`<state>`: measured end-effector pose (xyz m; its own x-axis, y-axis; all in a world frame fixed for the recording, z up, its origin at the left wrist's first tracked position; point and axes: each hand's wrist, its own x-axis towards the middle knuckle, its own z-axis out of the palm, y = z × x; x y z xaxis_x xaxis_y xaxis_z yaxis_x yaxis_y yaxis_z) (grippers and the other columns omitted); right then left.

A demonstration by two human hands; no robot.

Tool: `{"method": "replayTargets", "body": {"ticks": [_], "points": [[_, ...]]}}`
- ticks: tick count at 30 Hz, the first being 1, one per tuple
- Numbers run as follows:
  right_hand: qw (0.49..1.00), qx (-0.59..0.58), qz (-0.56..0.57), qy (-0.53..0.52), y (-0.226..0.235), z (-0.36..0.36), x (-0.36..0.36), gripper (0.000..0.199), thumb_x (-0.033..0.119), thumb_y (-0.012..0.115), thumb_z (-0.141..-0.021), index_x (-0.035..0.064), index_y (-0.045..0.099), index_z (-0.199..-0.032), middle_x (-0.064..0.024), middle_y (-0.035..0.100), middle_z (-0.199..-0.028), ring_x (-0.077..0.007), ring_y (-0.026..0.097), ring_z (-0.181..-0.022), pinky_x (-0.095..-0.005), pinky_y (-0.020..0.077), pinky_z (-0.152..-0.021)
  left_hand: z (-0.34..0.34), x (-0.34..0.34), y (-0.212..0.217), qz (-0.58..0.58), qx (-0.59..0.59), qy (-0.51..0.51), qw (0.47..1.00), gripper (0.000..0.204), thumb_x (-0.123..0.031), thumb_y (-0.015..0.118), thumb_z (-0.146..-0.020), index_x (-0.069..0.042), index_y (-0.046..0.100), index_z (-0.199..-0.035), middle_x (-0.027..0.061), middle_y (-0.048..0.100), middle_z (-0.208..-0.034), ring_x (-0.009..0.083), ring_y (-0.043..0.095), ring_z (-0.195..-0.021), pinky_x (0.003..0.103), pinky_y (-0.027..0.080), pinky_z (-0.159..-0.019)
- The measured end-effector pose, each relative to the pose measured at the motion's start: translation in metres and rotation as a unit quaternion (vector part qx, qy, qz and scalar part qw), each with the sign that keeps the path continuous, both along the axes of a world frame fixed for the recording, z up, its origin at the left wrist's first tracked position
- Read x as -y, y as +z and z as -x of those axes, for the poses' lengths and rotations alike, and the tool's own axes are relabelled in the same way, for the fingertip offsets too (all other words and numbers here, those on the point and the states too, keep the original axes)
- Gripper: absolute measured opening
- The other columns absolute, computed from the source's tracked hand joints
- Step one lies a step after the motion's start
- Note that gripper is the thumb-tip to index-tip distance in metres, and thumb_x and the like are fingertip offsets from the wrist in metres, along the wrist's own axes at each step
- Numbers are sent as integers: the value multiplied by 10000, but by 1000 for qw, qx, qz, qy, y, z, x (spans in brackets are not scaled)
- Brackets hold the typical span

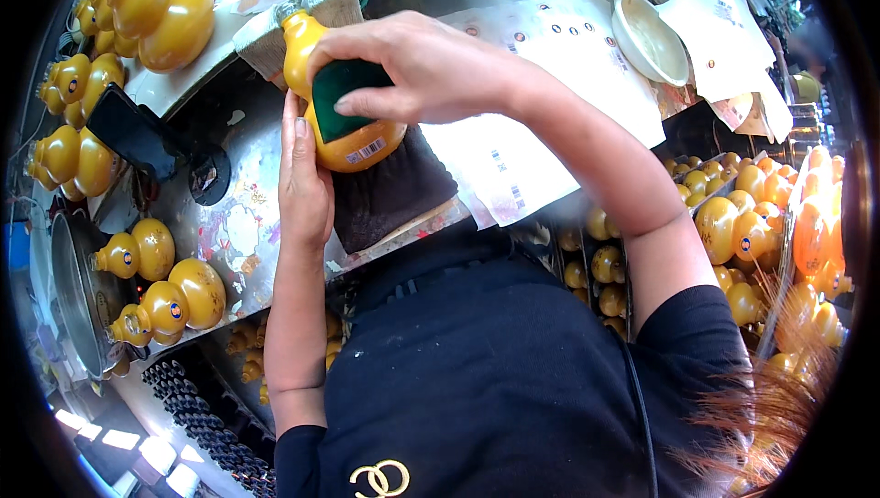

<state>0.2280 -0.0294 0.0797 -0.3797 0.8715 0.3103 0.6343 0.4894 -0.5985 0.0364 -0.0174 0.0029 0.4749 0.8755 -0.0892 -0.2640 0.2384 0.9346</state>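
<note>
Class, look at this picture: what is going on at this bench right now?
A person is working on a yellow gourd-shaped bottle lying on a dark cloth on a metal worktop. The right hand presses a green label against the bottle, while the left hand steadies it from the side. More yellow gourd bottles stand and lie around the bench, and a white bowl sits beyond.

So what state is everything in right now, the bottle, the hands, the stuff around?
Gourd bottle: lying on its side on dark cloth, green label on.
Right hand: pressing on the label.
Left hand: flat against the bottle.
White bowl: upright.
</note>
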Motion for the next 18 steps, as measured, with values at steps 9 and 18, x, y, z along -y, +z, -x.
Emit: {"method": "replayTargets", "body": {"ticks": [9, 18], "points": [[999, 11, -49, -20, 4, 6, -18, 288, 177, 644, -863, 54, 606, -1121, -123, 660, -1025, -287, 639, -972, -362, 504, -884, 4, -5, -9, -19, 5, 3, 1000, 505, -308, 270, -1047, -76, 214, -1492, 86, 291, -1498, 196, 291, -1384, 367, 212, -1151], [976, -36, -202, -75, -10, 7, 10, 259, 109, 726, -766, 73, 592, -985, -81, 631, -917, -251, 639, -883, -346, 503, -794, 8, -2, 0, 25, -7, -6, 1000, 540, -400, 312, -1033, -85, 282, -1471, 70, 360, -1463, 190, 317, -1370, 356, 216, -1140]]}}
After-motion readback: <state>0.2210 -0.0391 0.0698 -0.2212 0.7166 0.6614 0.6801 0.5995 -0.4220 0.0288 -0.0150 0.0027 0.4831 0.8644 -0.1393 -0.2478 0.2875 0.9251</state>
